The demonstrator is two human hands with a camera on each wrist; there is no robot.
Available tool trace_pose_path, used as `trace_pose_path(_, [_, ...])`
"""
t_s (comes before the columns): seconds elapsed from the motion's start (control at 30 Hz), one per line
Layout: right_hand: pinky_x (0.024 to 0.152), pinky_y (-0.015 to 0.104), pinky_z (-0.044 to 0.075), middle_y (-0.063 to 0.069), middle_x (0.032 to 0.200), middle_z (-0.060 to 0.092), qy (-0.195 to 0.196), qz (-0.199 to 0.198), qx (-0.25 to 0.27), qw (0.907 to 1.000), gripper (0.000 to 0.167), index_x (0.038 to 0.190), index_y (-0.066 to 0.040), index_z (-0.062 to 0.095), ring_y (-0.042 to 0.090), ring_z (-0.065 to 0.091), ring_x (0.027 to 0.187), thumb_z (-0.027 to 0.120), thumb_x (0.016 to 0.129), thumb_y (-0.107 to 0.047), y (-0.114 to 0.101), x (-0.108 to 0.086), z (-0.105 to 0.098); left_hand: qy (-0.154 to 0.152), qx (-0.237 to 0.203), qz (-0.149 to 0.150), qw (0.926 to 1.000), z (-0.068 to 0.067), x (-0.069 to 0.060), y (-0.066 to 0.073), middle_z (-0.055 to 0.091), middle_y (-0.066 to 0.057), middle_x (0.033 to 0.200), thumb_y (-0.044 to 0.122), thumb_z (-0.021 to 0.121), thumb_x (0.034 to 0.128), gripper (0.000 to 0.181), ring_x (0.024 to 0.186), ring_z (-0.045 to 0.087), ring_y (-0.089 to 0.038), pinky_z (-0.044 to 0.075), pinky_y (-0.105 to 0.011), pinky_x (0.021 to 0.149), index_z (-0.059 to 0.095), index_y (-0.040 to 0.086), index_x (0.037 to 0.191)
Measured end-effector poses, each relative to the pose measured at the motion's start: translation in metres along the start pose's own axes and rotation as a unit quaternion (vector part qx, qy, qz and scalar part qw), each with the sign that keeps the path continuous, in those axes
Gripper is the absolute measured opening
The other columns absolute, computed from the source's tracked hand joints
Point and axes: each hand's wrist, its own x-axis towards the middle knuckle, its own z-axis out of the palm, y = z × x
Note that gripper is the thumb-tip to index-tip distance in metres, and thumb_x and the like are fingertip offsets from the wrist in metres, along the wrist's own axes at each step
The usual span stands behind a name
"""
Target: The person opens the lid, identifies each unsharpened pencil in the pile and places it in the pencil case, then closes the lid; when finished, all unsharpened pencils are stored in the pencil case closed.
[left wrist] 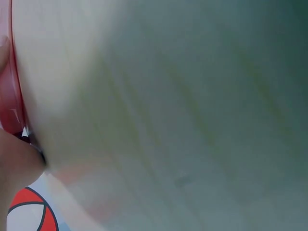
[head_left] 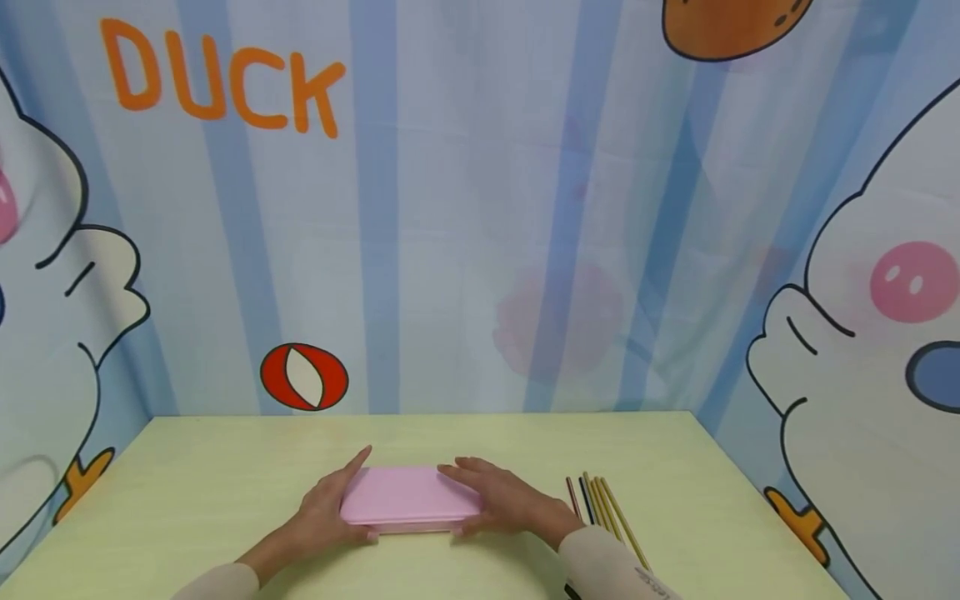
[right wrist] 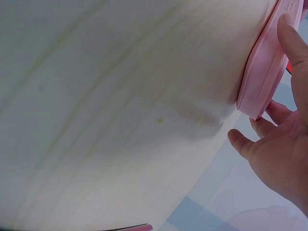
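A pink pencil box with its lid down lies flat on the pale yellow table, a hand at each end. My left hand grips the left end, thumb at the front edge and fingers toward the back. At the right end my right hand holds the box, its thumb low at the front and its fingers over the back corner. The right wrist view shows that thumb against the side of the pencil box. In the left wrist view only a strip of the box and part of the hand show.
Several pencils, mostly gold with a dark one and a reddish one, lie right of the box, partly behind my right forearm. The table ends at a striped curtain with duck drawings, which also closes both sides.
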Motion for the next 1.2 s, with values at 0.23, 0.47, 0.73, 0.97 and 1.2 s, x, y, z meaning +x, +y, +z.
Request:
trace_pose_path(0.23, [0.115, 0.055, 0.036, 0.016, 0.16, 0.037, 0.0, 0.008, -0.018, 0.9998, 0.093, 0.156, -0.024, 0.035, 0.034, 0.036, 0.147, 0.08, 0.079, -0.049, -0.0047, 0.0012, 0.0002, 0.004, 0.004, 0.007, 1.0, 0.0004, -0.001, 0.0003, 0.04, -0.022, 0.155, 0.033, 0.095, 0.0618, 0.119, 0.138, 0.038, -0.048, 0.024, -0.075, 0.109, 0.027, 0.017, 0.158])
trace_pose_path(0.47, [0.114, 0.053, 0.038, 0.014, 0.159, 0.039, 0.007, 0.007, -0.039, 0.9992, 0.09, 0.154, -0.027, 0.038, 0.033, 0.038, 0.146, 0.081, 0.078, -0.05, -0.0055, 0.0026, 0.0028, 0.002, 0.012, 0.002, 0.9999, 0.0005, -0.001, 0.0005, 0.04, -0.021, 0.155, 0.033, 0.095, 0.061, 0.121, 0.139, 0.037, -0.048, 0.024, -0.074, 0.109, 0.026, 0.018, 0.159])
trace_pose_path(0.73, [0.112, 0.054, 0.039, 0.012, 0.157, 0.042, 0.014, 0.005, -0.055, 0.9984, 0.084, 0.152, -0.028, 0.043, 0.032, 0.04, 0.144, 0.078, 0.08, -0.053, -0.005, 0.005, 0.0064, 0.005, 0.012, -0.001, 0.9999, -0.0005, -0.0028, 0.0016, 0.04, -0.022, 0.156, 0.03, 0.096, 0.0608, 0.121, 0.139, 0.036, -0.048, 0.025, -0.073, 0.11, 0.026, 0.018, 0.159])
trace_pose_path(0.97, [0.114, 0.052, 0.039, 0.016, 0.155, 0.043, 0.016, -0.01, -0.053, 0.9984, 0.081, 0.151, -0.025, 0.045, 0.035, 0.043, 0.142, 0.077, 0.082, -0.052, -0.0053, 0.0038, 0.0071, 0.005, 0.004, -0.001, 1.0, 0.0013, -0.0036, 0.0005, 0.04, -0.022, 0.156, 0.026, 0.096, 0.0619, 0.12, 0.139, 0.037, -0.048, 0.026, -0.073, 0.11, 0.025, 0.017, 0.159])
trace_pose_path(1.2, [0.116, 0.047, 0.038, 0.015, 0.155, 0.043, 0.005, -0.011, -0.06, 0.9981, 0.082, 0.152, -0.025, 0.043, 0.034, 0.042, 0.142, 0.076, 0.082, -0.053, -0.0043, 0.0063, 0.0052, 0.014, -0.004, 0.001, 0.9999, 0.0014, -0.0029, 0.003, 0.04, -0.024, 0.154, 0.023, 0.096, 0.0614, 0.121, 0.138, 0.037, -0.048, 0.026, -0.072, 0.11, 0.024, 0.018, 0.159])
